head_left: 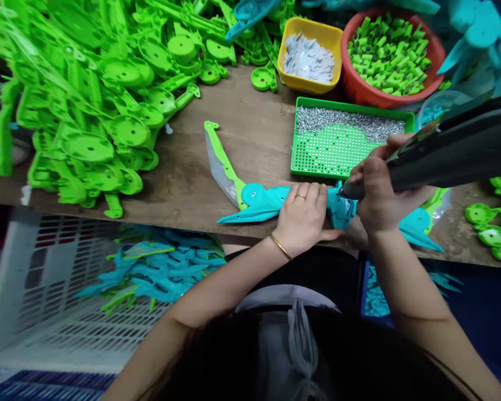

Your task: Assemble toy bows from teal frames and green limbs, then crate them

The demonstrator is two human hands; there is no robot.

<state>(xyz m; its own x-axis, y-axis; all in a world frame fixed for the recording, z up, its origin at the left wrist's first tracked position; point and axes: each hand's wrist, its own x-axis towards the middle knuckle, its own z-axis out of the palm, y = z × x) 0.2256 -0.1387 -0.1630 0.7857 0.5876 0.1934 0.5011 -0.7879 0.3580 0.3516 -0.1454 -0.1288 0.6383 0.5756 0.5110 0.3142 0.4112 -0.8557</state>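
A turquoise, bow-shaped plastic toy part (265,201) lies along the table's front edge, with a green arm (227,164) fixed at its left end. My left hand (301,214) rests on its middle and presses it down, fingers closed over it. In my right hand (379,195) is a black power screwdriver (455,147), gripped near its front end. Its tip points down at the turquoise centre block (341,210), touching or very near it. The toy's right side is partly hidden behind my right hand. Just beyond sits a green perforated tray (293,139) holding many small screws (342,120).
Green plastic parts (125,131) are heaped at the left. A yellow bowl (284,78) of small white pieces and a red basin (371,99) of green tubes stand behind the tray. Below the edge, a white crate (29,328) holds turquoise parts (167,273); a blue bin (476,312) is at the right.
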